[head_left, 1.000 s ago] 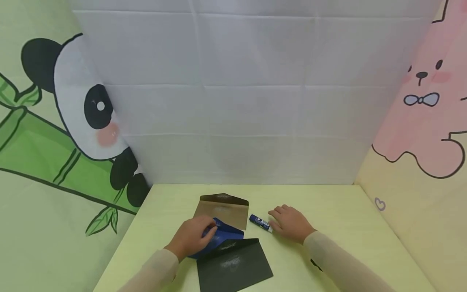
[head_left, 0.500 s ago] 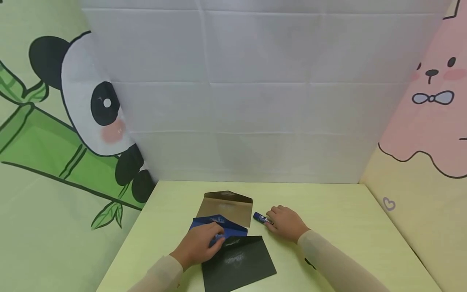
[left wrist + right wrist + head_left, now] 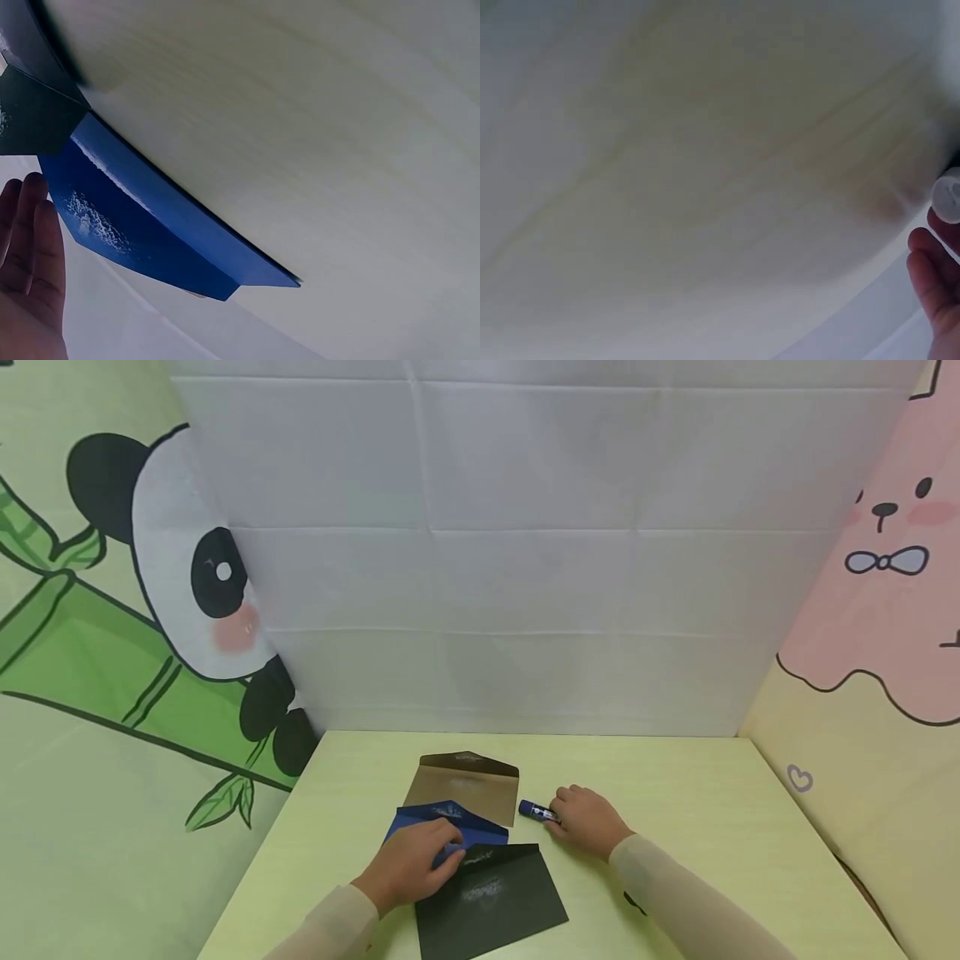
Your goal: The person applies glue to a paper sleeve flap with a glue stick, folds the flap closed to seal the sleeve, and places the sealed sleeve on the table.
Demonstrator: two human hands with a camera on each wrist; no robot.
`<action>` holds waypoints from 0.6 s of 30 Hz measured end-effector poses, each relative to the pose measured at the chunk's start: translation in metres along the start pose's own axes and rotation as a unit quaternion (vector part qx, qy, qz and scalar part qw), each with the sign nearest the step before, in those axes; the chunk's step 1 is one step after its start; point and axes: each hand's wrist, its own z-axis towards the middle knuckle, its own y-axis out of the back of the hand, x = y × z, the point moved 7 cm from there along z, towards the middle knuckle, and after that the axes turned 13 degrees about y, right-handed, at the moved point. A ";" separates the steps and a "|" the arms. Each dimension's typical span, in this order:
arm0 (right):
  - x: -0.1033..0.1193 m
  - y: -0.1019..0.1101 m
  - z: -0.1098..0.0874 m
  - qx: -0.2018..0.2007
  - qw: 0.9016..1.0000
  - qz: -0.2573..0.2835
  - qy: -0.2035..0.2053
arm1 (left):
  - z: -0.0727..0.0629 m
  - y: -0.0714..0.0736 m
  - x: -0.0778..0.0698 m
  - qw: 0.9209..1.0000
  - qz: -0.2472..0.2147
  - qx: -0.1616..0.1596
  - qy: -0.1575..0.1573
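In the head view my left hand (image 3: 411, 864) rests over the blue envelope (image 3: 480, 832), covering its lower left part. The left wrist view shows straight fingers (image 3: 46, 259) beside the raised blue flap (image 3: 135, 225), which bears a whitish smear. Overlapping the blue envelope from the front is a dark grey envelope (image 3: 491, 902), its flap unfolded and smeared too. My right hand (image 3: 590, 824) pinches a glue stick (image 3: 536, 812) by its white end, blue cap pointing left. That white base (image 3: 947, 199) shows at the fingertips in the right wrist view.
Behind the blue envelope lies a brown envelope (image 3: 461, 789) with its flap unfolded. All of this lies on a pale yellow table (image 3: 675, 777). A white sheet (image 3: 525, 610) hangs at the back, with printed cloth walls (image 3: 847, 760) at both sides.
My left hand has let go of the blue flap, which now lies flatter, and has shifted right. My right hand has moved left onto the glue stick and turned it slightly.
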 end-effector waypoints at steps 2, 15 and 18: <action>0.000 0.000 0.000 0.004 1.000 0.003 -0.006 | 0.001 0.000 -0.001 1.000 0.002 0.000 0.000; 0.007 0.027 0.007 -0.024 0.994 0.091 -0.050 | 0.012 0.004 -0.010 1.000 0.002 0.014 0.005; 0.010 0.035 0.009 -0.033 0.990 0.121 -0.060 | 0.014 0.004 -0.014 1.000 0.005 0.013 0.006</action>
